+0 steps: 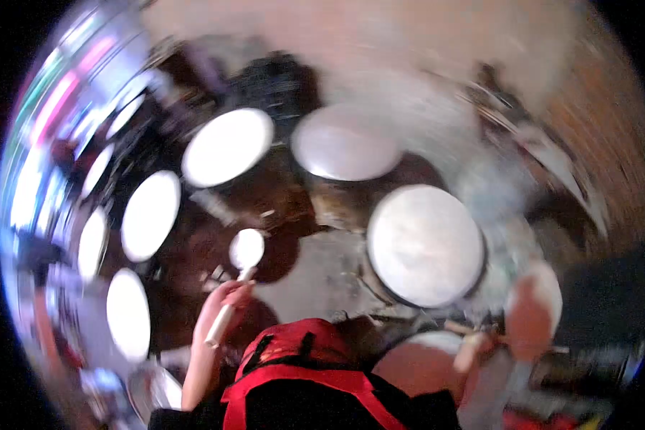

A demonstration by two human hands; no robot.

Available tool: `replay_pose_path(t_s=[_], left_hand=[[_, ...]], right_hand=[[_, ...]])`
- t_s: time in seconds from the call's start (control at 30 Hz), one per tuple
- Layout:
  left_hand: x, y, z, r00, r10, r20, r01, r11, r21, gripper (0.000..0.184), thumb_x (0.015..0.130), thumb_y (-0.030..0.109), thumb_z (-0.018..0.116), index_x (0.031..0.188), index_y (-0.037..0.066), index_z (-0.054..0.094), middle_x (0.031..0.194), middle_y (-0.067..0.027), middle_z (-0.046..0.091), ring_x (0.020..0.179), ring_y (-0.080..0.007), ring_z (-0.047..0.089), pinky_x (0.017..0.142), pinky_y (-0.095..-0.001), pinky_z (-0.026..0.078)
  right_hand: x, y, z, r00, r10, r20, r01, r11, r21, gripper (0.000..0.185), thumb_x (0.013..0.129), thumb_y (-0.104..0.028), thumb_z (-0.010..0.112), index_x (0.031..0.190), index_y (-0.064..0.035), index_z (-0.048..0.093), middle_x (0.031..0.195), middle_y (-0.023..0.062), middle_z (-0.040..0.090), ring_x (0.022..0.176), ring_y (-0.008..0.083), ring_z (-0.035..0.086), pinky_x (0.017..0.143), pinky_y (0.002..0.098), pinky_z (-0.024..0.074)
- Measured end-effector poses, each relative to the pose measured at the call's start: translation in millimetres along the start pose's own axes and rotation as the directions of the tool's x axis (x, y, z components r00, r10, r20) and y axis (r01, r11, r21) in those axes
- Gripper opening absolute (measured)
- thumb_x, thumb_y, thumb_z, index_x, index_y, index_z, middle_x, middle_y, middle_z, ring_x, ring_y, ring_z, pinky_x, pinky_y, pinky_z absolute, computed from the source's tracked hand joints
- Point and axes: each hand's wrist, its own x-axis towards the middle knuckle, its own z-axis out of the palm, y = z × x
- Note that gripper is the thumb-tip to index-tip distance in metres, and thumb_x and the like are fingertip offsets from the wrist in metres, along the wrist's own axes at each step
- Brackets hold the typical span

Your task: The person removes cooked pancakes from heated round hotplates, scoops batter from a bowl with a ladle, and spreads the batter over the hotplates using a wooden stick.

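My left hand [229, 296] is closed around the pale handle of a ladle [247, 249] whose round bowl looks filled with white. That bowl is held over a dark reddish-brown surface. At the lower right my right hand [476, 347] is blurred, its fingers curled round a thin wooden stick [457, 327]. It is close to a round disc [419, 369], part white and part reddish brown. Another two-coloured disc [534, 312] lies just beyond it. Ahead of my right hand is a large white disc [426, 245] with a dark rim.
Several bright white discs curve round my left side, among them one white disc [150, 215] and a larger white disc [228, 147]. A greyer disc [347, 142] lies straight ahead. A metal bowl [150, 390] stands at the lower left. Grey floor [312, 276] shows in the middle.
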Motion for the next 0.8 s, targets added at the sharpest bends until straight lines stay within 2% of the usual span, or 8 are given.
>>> replay_pose_path(t_s=[0.07, 0.17, 0.3, 0.4, 0.47, 0.53, 0.6, 0.8], left_hand=[[18, 2, -37, 0.963, -0.125, 0.239, 0.261, 0.66, -0.704, 0.008, 0.09, 0.006, 0.041, 0.088, -0.002, 0.042, 0.063, -0.0027, 0.04, 0.043, -0.0081, 0.034, 0.038, -0.0197, 0.032], [-10, -12, -134, 0.976, -0.066, 0.209, 0.217, 0.437, -0.873, 0.008, 0.09, 0.005, 0.039, 0.089, -0.003, 0.039, 0.063, -0.0033, 0.039, 0.042, -0.0077, 0.032, 0.037, -0.0191, 0.03], [-63, -58, -243, 0.994, 0.104, -0.024, -0.049, 0.241, -0.969, 0.009, 0.091, 0.007, 0.041, 0.087, -0.001, 0.041, 0.063, -0.0025, 0.039, 0.043, -0.007, 0.033, 0.037, -0.019, 0.031], [-111, -121, -299, 0.918, 0.179, -0.355, -0.383, 0.167, -0.908, 0.012, 0.09, 0.008, 0.044, 0.081, 0.002, 0.042, 0.064, -0.0006, 0.04, 0.045, -0.0055, 0.034, 0.038, -0.0168, 0.031], [-141, -167, -345, 0.731, 0.144, -0.667, -0.68, 0.245, -0.692, 0.01, 0.088, 0.006, 0.045, 0.079, 0.002, 0.041, 0.064, -0.0018, 0.041, 0.047, -0.0058, 0.037, 0.037, -0.0172, 0.031], [-173, -213, -383, 0.482, 0.057, -0.874, -0.841, 0.309, -0.444, 0.008, 0.086, 0.004, 0.045, 0.08, 0.003, 0.04, 0.064, -0.0019, 0.041, 0.047, -0.0065, 0.038, 0.036, -0.0183, 0.03], [-244, -222, -507, 0.352, -0.079, -0.932, -0.861, 0.362, -0.356, 0.008, 0.085, 0.002, 0.043, 0.079, 0.004, 0.038, 0.065, -0.0028, 0.041, 0.044, -0.0077, 0.036, 0.035, -0.0201, 0.029], [-315, -288, -613, 0.178, -0.262, -0.949, -0.713, 0.63, -0.308, 0.008, 0.082, 0.005, 0.044, 0.087, -0.002, 0.043, 0.058, -0.0046, 0.043, 0.041, -0.0138, 0.045, 0.034, -0.0278, 0.038]], right_hand=[[21, 104, 85, 0.885, 0.417, 0.206, -0.444, 0.89, 0.104, 0.035, 0.088, -0.034, 0.051, 0.112, -0.008, 0.051, 0.087, 0.0056, 0.059, 0.058, 0.0122, 0.051, 0.051, 0.0277, 0.0458], [-27, 282, 189, 0.549, 0.799, 0.247, -0.739, 0.602, -0.303, 0.037, 0.091, -0.034, 0.047, 0.117, -0.0076, 0.048, 0.086, 0.0056, 0.058, 0.05, 0.0106, 0.049, 0.046, 0.0243, 0.0457], [-227, 454, 318, 0.289, 0.955, 0.07, -0.11, 0.105, -0.988, 0.042, 0.094, -0.035, 0.043, 0.128, -0.011, 0.042, 0.071, 0.0025, 0.056, 0.045, 0.0087, 0.045, 0.038, 0.0219, 0.039], [-342, 513, 322, -0.266, 0.947, -0.181, 0.055, -0.172, -0.984, 0.042, 0.092, -0.013, 0.048, 0.133, -0.0201, 0.043, 0.082, 0.0002, 0.06, 0.051, 0.0052, 0.047, 0.044, 0.0216, 0.0406], [-453, 516, 328, -0.424, 0.875, -0.235, 0.638, 0.105, -0.762, 0.042, 0.092, -0.011, 0.044, 0.134, -0.0145, 0.042, 0.084, 0.0011, 0.06, 0.056, 0.0059, 0.048, 0.051, 0.021, 0.0417], [-531, 534, 291, -0.593, 0.705, -0.39, 0.55, 0.001, -0.835, 0.044, 0.093, -0.014, 0.041, 0.136, -0.0101, 0.037, 0.087, 0.0062, 0.062, 0.06, 0.0104, 0.054, 0.05, 0.0221, 0.0418], [-707, 580, 286, -0.451, 0.582, -0.677, 0.678, -0.27, -0.683, 0.045, 0.093, -0.014, 0.042, 0.137, -0.0079, 0.033, 0.083, 0.0082, 0.06, 0.057, 0.0129, 0.054, 0.046, 0.0244, 0.0415], [-878, 663, 227, -0.356, 0.483, -0.8, 0.894, -0.072, -0.442, 0.043, 0.094, -0.023, 0.04, 0.132, -0.0043, 0.037, 0.07, 0.0059, 0.054, 0.048, 0.0104, 0.048, 0.038, 0.0267, 0.0376]])
